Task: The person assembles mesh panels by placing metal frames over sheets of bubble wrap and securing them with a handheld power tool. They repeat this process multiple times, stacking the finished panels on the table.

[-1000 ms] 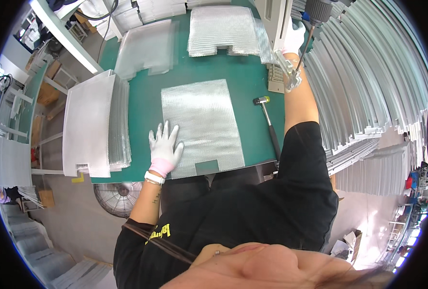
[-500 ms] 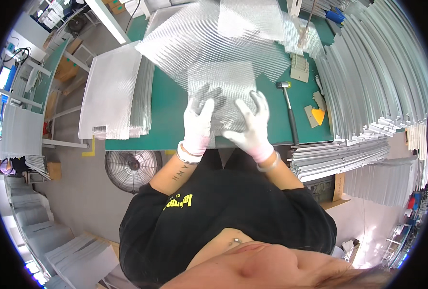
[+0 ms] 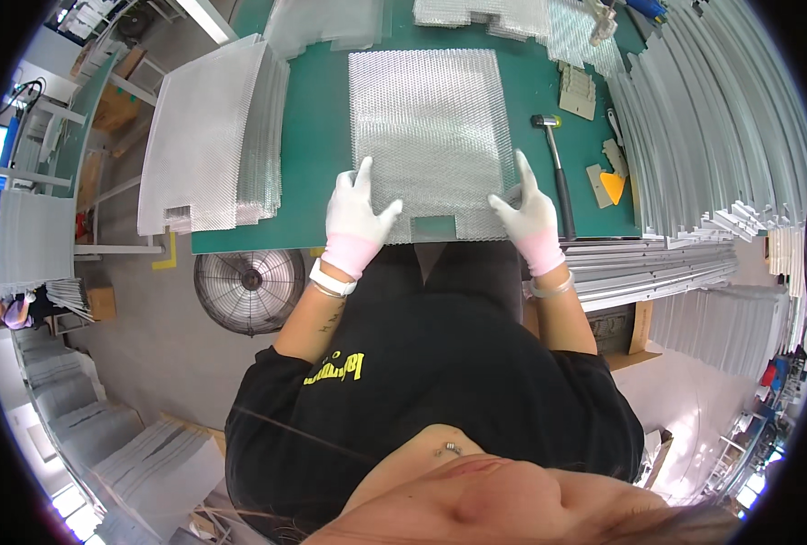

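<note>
A mesh sheet (image 3: 429, 136) of shiny silvery metal lies flat on the green table in front of me, with a small rectangular notch in its near edge. My left hand (image 3: 358, 216), in a white glove with a pink cuff, rests at the sheet's left edge near the front. Its index finger points away from me and its thumb reaches over the mesh. Gloved the same way, my right hand (image 3: 529, 218) is at the right edge, fingers stretched and thumb over the sheet. Both hands are open, one on each side of the mesh.
Left stands a stack of mesh sheets (image 3: 199, 136); more mesh pieces (image 3: 485, 14) lie at the back. On the right are a hammer (image 3: 556, 173), a yellow scraper-like piece (image 3: 612, 188), beige plates (image 3: 577, 91) and a tall row of metal strips (image 3: 712, 127). A floor fan (image 3: 251, 280) stands below.
The tilted large mesh across the table is gone from there, and one sheet now lies squarely before me. My hands have moved apart, from over the mesh to its two sides.
</note>
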`<state>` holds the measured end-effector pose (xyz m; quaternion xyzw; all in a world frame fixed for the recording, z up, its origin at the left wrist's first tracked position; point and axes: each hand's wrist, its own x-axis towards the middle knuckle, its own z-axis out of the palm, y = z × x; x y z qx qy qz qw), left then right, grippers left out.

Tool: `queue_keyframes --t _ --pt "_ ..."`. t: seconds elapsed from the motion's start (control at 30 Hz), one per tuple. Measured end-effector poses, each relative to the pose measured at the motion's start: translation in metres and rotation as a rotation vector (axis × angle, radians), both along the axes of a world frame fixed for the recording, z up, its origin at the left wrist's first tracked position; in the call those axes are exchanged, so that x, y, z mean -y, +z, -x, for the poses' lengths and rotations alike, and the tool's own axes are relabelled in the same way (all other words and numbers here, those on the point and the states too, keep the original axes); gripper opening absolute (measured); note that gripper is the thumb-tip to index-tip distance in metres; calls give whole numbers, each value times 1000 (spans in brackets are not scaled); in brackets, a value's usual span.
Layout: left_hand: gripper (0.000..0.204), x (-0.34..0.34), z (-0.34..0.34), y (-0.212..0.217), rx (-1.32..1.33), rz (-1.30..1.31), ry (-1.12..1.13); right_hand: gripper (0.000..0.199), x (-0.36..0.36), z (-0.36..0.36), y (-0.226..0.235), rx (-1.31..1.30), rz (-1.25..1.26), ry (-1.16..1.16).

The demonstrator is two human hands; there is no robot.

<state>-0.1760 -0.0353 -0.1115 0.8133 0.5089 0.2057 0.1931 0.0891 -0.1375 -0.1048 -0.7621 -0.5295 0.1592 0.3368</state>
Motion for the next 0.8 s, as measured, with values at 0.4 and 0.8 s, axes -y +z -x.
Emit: queue_keyframes --t 0.4,0.8 --pt "81 -7 -5 -17 -253 50 24 58 -9 0 -36 189 26 66" --pt "78 -34 6 -19 -371 -57 -127 46 -4 -116 -14 510 95 -281"
